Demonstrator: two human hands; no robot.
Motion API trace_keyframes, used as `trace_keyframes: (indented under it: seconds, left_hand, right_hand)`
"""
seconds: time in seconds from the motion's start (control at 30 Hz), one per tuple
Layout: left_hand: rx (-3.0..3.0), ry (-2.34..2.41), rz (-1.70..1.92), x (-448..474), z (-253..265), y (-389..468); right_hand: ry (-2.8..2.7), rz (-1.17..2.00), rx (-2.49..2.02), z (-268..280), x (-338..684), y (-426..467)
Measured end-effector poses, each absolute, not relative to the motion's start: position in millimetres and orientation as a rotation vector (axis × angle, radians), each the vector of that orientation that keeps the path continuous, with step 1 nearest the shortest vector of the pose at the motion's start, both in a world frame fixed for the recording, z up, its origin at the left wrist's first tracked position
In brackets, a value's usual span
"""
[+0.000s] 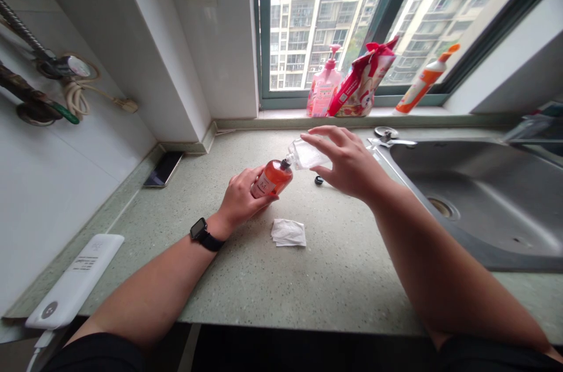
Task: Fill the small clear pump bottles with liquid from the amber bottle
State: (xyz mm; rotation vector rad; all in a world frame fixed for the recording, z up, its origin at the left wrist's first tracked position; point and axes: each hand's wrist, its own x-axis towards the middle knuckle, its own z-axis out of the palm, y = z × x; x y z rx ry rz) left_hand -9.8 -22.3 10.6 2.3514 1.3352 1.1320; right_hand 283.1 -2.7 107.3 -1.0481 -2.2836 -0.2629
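The red bottle (282,177) is over the middle of the counter (237,284), in my left hand (240,196), fingers closed around its body and thumb along the near side. It leans, its black neck up and toward my right. From there the clear bottle (308,156) lies off to the right, tipped almost onto its side, long axis running across me, mouth aimed left and a little down. The two mouths meet — whether they actually touch, I can't tell. My right hand (345,163) grips the clear bottle from above, fingers over the top, thumb below; it is the nearer hand to that one. Beneath it a small cap (319,181) sits on the counter, and a tissue (288,233) lies closer to me. Farther out — phone (162,169) to the left, sink (479,208) to the right.
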Motion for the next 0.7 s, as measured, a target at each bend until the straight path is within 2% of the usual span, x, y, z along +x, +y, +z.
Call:
trace_keyframes:
  seconds: [0.7]
  left_hand:
    - [2.382, 1.323, 1.143, -10.2, 10.6, -21.3]
  right_hand:
    - [-2.289, -0.328, -1.015, 105.8, 283.7, -2.0]
